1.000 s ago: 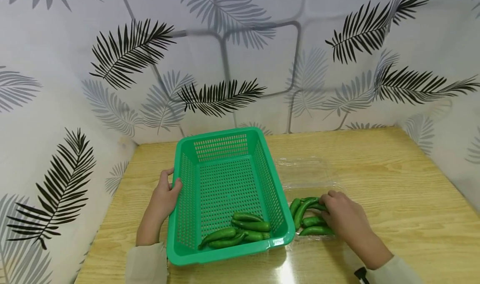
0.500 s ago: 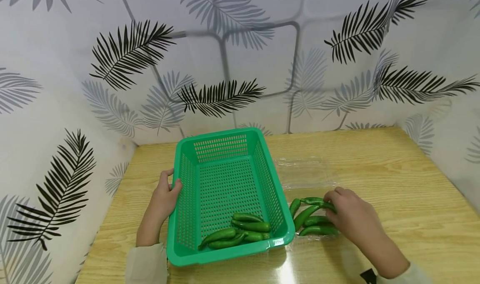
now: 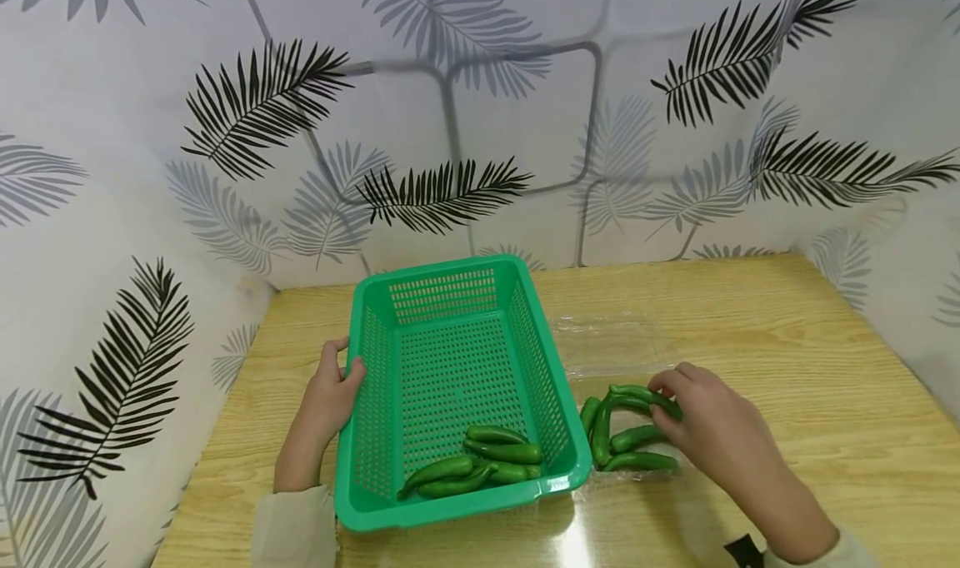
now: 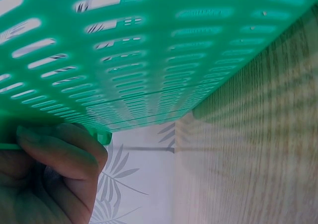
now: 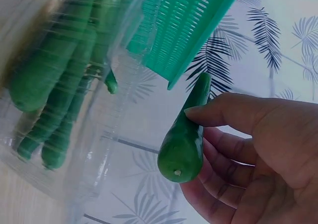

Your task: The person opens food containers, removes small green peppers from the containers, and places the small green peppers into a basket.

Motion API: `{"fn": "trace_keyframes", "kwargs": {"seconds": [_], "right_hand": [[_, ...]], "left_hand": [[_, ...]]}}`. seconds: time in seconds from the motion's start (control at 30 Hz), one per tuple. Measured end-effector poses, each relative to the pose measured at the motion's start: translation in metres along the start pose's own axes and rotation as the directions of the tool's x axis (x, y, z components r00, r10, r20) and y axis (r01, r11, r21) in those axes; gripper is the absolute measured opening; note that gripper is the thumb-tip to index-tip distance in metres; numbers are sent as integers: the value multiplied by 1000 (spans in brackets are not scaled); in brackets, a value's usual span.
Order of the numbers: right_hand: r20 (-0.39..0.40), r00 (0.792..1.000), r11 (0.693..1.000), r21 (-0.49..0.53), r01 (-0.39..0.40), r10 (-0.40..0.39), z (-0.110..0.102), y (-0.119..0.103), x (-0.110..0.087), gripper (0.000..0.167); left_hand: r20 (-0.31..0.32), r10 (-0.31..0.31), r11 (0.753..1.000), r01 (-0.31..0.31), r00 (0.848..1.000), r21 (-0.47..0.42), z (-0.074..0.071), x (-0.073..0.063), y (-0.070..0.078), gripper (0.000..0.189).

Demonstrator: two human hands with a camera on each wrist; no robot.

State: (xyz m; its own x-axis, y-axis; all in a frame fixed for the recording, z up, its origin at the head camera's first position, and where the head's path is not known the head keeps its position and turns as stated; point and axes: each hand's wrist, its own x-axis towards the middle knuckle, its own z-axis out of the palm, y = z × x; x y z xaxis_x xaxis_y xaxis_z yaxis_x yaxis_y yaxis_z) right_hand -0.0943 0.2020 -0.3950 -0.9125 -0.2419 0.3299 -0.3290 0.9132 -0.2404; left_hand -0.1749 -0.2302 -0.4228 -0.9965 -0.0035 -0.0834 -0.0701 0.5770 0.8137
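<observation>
My left hand [image 3: 333, 393] grips the left rim of a green plastic basket [image 3: 450, 510], thumb over the edge; in the left wrist view its fingers [image 4: 74, 157] curl round the rim. Inside the basket, several green peppers [image 3: 502, 451] lie at the near end. Right of it stands a clear plastic box [image 3: 611, 343] with its lid folded back, and more green peppers [image 3: 641, 461] lie in the near half. Over these, my right hand [image 3: 712, 422] pinches one green pepper [image 5: 181, 152] between thumb and fingers, its blunt end facing the right wrist camera.
Both containers stand on a wood-grain table [image 3: 780, 343]. A white cloth backdrop with leaf prints [image 3: 442, 197] closes off the back and sides. The basket's right wall [image 3: 540, 368] rises between its inside and the clear box.
My right hand has taken hold of a pepper and drawn it up and slightly right. Other peppers in the clear box have shifted. My left hand and the basket have stayed in place.
</observation>
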Motion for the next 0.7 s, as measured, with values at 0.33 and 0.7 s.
{"fn": "trace_keyframes", "kwargs": {"seconds": [0.33, 0.7], "right_hand": [[-97, 992, 996, 33, 84, -80, -7, -15, 14, 21], [-149, 964, 971, 66, 230, -219, 0, -42, 34, 23]], "left_hand": [[10, -1, 1000, 2, 1000, -28, 0, -1, 0, 53], [18, 9, 999, -8, 1000, -44, -1, -1, 1, 52]]}}
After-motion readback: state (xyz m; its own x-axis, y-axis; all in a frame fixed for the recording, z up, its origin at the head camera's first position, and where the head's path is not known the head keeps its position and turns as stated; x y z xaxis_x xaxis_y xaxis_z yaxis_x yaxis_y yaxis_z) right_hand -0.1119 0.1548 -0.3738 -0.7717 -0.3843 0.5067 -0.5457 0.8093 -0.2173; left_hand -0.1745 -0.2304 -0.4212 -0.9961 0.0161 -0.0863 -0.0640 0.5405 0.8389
